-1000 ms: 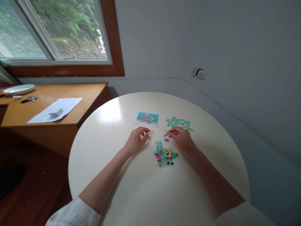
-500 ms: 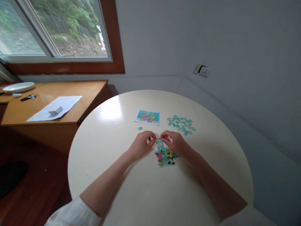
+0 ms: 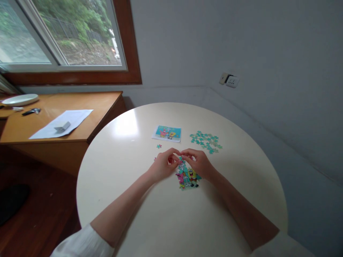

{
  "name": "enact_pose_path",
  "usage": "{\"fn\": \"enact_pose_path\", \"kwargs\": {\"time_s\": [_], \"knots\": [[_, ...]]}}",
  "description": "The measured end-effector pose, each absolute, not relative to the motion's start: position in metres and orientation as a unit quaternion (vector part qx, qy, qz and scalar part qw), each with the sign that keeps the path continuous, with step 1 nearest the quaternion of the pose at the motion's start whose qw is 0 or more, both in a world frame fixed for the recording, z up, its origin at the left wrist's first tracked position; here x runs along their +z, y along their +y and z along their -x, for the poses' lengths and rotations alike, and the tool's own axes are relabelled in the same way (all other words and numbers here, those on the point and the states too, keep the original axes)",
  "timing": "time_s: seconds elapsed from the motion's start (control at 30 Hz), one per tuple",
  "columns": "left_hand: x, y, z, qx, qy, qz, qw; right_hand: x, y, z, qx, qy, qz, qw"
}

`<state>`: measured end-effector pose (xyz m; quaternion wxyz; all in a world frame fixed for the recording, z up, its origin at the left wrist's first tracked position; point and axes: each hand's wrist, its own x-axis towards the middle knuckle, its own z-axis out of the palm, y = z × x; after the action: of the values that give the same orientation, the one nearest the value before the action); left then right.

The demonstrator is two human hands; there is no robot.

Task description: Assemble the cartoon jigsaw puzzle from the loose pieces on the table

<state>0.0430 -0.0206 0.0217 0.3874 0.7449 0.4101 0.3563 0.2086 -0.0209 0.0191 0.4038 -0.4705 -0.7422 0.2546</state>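
Observation:
Above the top edge of a partly joined jigsaw puzzle (image 3: 187, 179), my left hand (image 3: 165, 165) and my right hand (image 3: 200, 163) meet fingertip to fingertip. Between them is a small teal and pink puzzle piece (image 3: 181, 158), pinched by the fingers of both hands and partly covered by them. The joined part lies flat and shows cartoon figures in pink, teal and yellow; my right hand hides some of its upper right side. More pink bits show behind the fingers of both hands, too covered to make out. One loose puzzle piece (image 3: 159, 146) lies beyond my left hand.
A picture card (image 3: 168, 134) lies past my hands on the round white table (image 3: 128, 214). Right of it spreads a heap of loose teal pieces (image 3: 206, 141). At the left stands a wooden desk (image 3: 102, 103) with a paper sheet (image 3: 76, 117) and a white plate (image 3: 21, 99).
My left fingers have spread a little wider and the index finger has risen. The piece between my hands has turned, showing more of its face. The view has shifted very slightly.

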Motion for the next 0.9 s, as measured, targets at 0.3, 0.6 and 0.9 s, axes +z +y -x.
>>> {"fn": "enact_pose_path", "kwargs": {"time_s": [0.3,0.6,0.9], "knots": [[0.030,-0.019,-0.041,0.375,0.393,-0.735,0.406,0.019,-0.020,-0.210,0.281,-0.727,0.459,0.428],[0.032,-0.018,-0.040,0.372,0.408,-0.742,0.381,0.016,-0.018,-0.212,0.273,-0.725,0.465,0.429],[0.030,-0.015,-0.039,0.371,0.424,-0.734,0.378,0.019,-0.021,-0.209,0.279,-0.719,0.474,0.425]]}}
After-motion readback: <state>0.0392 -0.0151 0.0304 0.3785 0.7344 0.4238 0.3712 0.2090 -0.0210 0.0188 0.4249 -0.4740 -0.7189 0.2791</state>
